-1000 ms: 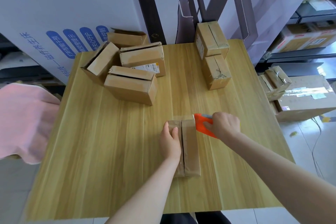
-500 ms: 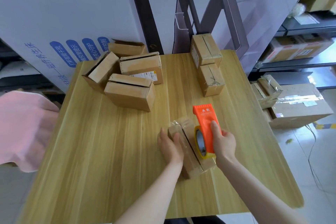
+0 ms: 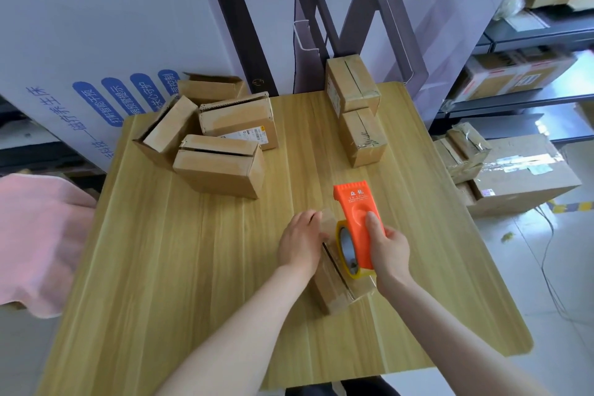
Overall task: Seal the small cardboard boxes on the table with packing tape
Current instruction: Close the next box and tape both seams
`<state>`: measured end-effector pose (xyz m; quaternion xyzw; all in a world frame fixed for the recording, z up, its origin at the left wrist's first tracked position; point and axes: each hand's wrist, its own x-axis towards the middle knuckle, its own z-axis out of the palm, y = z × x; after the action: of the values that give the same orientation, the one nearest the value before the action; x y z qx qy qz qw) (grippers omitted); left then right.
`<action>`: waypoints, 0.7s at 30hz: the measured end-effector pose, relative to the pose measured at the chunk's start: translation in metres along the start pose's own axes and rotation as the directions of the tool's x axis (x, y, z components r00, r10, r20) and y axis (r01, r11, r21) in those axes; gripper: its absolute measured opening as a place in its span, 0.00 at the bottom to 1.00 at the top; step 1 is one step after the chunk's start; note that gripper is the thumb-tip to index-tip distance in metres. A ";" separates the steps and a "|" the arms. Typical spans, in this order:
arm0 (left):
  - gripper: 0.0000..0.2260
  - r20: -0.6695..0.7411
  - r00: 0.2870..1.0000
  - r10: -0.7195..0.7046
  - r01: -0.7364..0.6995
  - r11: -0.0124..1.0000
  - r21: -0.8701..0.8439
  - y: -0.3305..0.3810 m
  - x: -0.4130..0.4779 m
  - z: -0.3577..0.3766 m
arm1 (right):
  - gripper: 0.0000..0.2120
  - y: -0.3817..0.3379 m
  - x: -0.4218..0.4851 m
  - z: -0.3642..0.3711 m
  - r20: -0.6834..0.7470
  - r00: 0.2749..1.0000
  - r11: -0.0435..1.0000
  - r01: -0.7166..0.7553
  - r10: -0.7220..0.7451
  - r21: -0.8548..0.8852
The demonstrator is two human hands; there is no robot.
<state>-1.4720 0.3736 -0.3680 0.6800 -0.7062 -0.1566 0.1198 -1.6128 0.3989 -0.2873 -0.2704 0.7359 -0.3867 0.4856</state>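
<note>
**Wooden table, one box under the tape dispenser**

Light wood-grain table (image 3: 160,267) fills the view, and near its front edge lies the small cardboard box (image 3: 334,296), set at a slant, with clear tape glinting along its top and near end. The left hand (image 3: 299,243) lies palm-down on the box's far left part, fingers bent over its far end and holding it. The right hand (image 3: 390,251) grips the orange tape dispenser (image 3: 358,222), one finger laid along its top; the yellow-rimmed tape roll (image 3: 345,247) sits on the box's top.

At the far left of the table is a cluster of four unsealed boxes (image 3: 221,167), one tipped on its side. At the far right two taped boxes (image 3: 364,137) stand one behind the other. A pink cloth (image 3: 35,241) hangs off to the left. Behind the table leans a white board with blue lettering (image 3: 96,42). On the right are metal shelves (image 3: 530,26) and a large carton (image 3: 520,173) on the floor.
</note>
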 end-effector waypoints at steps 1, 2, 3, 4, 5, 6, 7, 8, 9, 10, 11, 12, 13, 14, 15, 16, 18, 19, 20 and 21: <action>0.15 0.027 0.999 -0.029 0.029 0.999 0.013 0.004 0.003 -0.003 | 0.20 0.000 0.001 0.000 0.001 1.000 1.000 0.000 0.000 0.002; 0.15 0.062 0.996 -0.063 0.062 0.998 0.014 0.006 0.007 -0.005 | 0.20 0.001 0.001 0.000 0.004 1.000 1.000 0.000 0.000 0.004; 0.17 0.100 0.991 -0.085 0.082 0.996 0.028 0.008 0.011 -0.007 | 0.20 0.001 0.001 0.001 0.006 1.000 1.000 -0.001 0.001 0.009; 0.18 0.147 0.984 -0.097 0.090 0.994 0.056 0.010 0.015 -0.009 | 0.20 0.002 0.002 0.001 0.006 1.000 1.000 -0.001 0.001 0.014; 0.19 0.198 0.975 -0.103 0.085 0.992 0.093 0.012 0.020 -0.012 | 0.20 0.002 0.002 0.001 0.003 1.000 1.000 0.000 0.000 0.019; 0.19 0.247 0.963 -0.107 0.075 0.988 0.136 0.013 0.025 -0.014 | 0.20 0.003 0.003 0.001 -0.002 1.000 1.000 0.000 0.000 0.021; 0.19 0.298 0.948 -0.115 0.062 0.981 0.182 0.014 0.030 -0.017 | 0.20 0.004 0.003 0.001 -0.006 1.000 1.000 -0.001 0.001 0.023; 0.18 0.352 0.927 -0.126 0.048 0.973 0.224 0.017 0.034 -0.020 | 0.20 0.004 0.003 0.001 -0.009 1.000 1.000 -0.002 0.003 0.025; 0.18 0.403 0.905 -0.138 0.033 0.966 0.258 0.020 0.038 -0.024 | 0.20 0.005 0.002 0.001 -0.011 1.000 1.000 -0.003 0.003 0.028; 0.17 0.446 0.883 -0.148 0.018 0.959 0.282 0.023 0.043 -0.027 | 0.20 0.005 0.002 0.001 -0.012 1.000 0.999 -0.005 0.006 0.033; 0.17 0.486 0.860 -0.157 0.002 0.953 0.304 0.025 0.048 -0.028 | 0.20 0.005 0.001 0.001 -0.012 1.000 0.999 -0.009 0.009 0.041; 0.18 0.526 0.834 -0.167 -0.020 0.944 0.331 0.028 0.052 -0.030 | 0.20 0.005 0.000 0.000 -0.011 1.000 0.999 -0.010 0.011 0.052; 0.19 0.565 0.807 -0.172 -0.059 0.929 0.366 0.031 0.056 -0.031 | 0.20 0.005 -0.001 0.000 -0.009 1.000 0.998 -0.011 0.012 0.064; 0.21 0.602 0.779 -0.174 -0.109 0.908 0.404 0.033 0.059 -0.030 | 0.20 0.004 -0.001 0.000 -0.007 1.000 0.997 -0.011 0.012 0.072; 0.23 0.631 0.756 -0.173 -0.160 0.886 0.435 0.035 0.062 -0.027 | 0.20 0.004 -0.002 0.001 -0.007 1.000 0.997 -0.010 0.010 0.071; 0.23 0.648 0.742 -0.171 -0.193 0.871 0.451 0.037 0.065 -0.025 | 0.20 0.005 -0.001 0.001 -0.011 1.000 0.998 -0.004 0.005 0.060; 0.24 0.649 0.740 -0.176 -0.186 0.874 0.450 0.039 0.067 -0.024 | 0.19 0.006 -0.001 0.002 -0.010 1.000 1.000 0.005 -0.004 0.028; 0.24 0.630 0.754 -0.184 -0.137 0.895 0.425 0.039 0.066 -0.025 | 0.19 0.007 -0.001 0.003 -0.007 1.000 1.000 0.008 -0.008 0.018; 0.25 0.593 0.780 -0.199 -0.051 0.925 0.377 0.036 0.063 -0.028 | 0.20 0.008 -0.001 0.004 -0.006 1.000 1.000 0.009 -0.009 0.012; 0.27 0.530 0.820 -0.214 0.047 0.949 0.311 0.031 0.057 -0.030 | 0.20 0.008 -0.001 0.004 -0.005 1.000 1.000 0.013 -0.013 0.008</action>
<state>-1.4923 0.3155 -0.3313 0.6617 -0.6765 -0.2528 -0.2014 -1.6086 0.4029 -0.2940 -0.2722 0.7340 -0.3932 0.4822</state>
